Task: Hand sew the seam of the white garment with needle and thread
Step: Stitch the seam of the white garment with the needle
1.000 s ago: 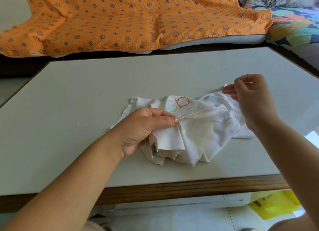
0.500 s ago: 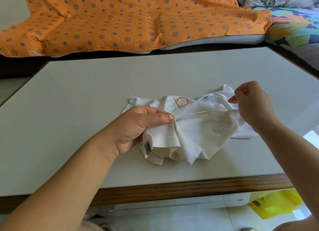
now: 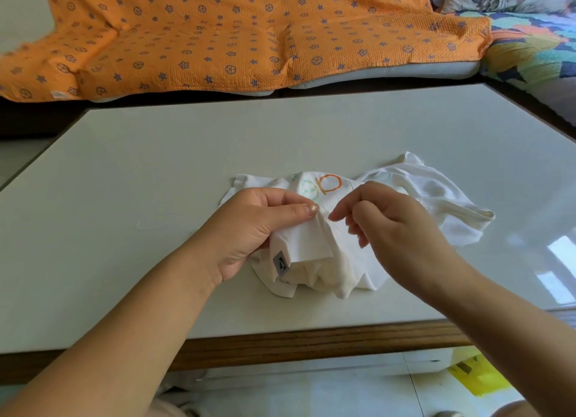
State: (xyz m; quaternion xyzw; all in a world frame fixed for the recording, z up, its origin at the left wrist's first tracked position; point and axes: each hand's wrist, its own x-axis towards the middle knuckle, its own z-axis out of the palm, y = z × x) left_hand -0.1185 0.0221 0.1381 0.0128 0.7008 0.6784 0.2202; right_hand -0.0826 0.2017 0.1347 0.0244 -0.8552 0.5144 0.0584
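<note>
Garment: the crumpled white cotton garment (image 3: pixel 343 260) is bunched on the near half of the table, a touch right of centre, with one end trailing away to the right.
Print and label: orange and green printed letters (image 3: pixel 328 182) face up on its far side, and a small grey woven label (image 3: pixel 279 262) hangs off the near-left fold.
Left hand: the left hand (image 3: pixel 249 229) has a fold of that cloth pinched between thumb and forefinger, thumb flat on top, the other fingers tucked under the fabric.
Right hand: the right hand (image 3: pixel 402 232) is in close, its fingertips almost touching the left thumb. Thumb and forefinger are nipped together and the remaining fingers curl beneath.
Needle: the thin metal sewing needle (image 3: pixel 351 186) is only a fine straight sliver, standing up just above the right forefinger and held in that pinch. Its tip is hidden.
Table: a pale grey glossy tabletop with a dark wooden edge (image 3: pixel 280 136) carries the garment.
Beyond: an orange quilted blanket with blue stars and wheels (image 3: pixel 249 33) is spread over the sofa behind the table, and a multicoloured patchwork cover (image 3: pixel 530 48) lies at far right.
Below: a yellow plastic bag (image 3: pixel 480 376) lies on the floor by the table's near-right corner.
</note>
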